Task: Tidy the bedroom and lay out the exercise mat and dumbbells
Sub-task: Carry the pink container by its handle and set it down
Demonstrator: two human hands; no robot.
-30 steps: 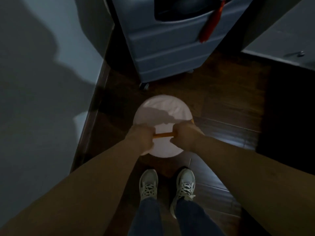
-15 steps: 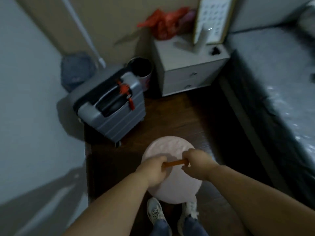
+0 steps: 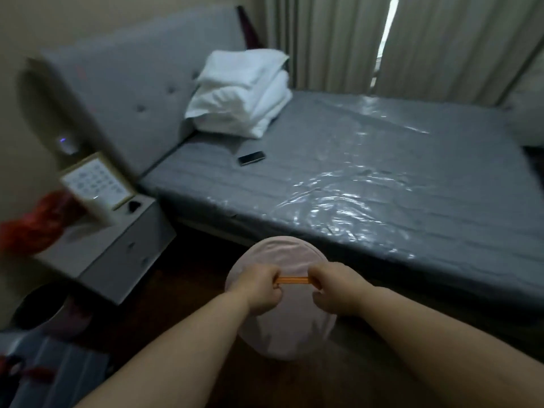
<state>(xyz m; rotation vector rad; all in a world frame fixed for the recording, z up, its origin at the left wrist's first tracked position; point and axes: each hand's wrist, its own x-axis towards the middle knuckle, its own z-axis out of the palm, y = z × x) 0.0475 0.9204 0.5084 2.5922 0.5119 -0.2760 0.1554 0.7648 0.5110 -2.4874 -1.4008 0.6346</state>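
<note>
Gripping a thin orange strap (image 3: 293, 280) at both ends: left hand (image 3: 259, 290), right hand (image 3: 338, 291), over round pale-pink rolled mat (image 3: 282, 328).

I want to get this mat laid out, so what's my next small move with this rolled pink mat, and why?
Probably slide the orange strap off the rolled pink mat. Both the left hand and right hand grip the strap stretched across the roll's end, and the roll cannot open while bound.

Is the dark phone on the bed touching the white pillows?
Apart. The head view shows a strip of bare grey mattress between the phone and the white pillows.
</note>
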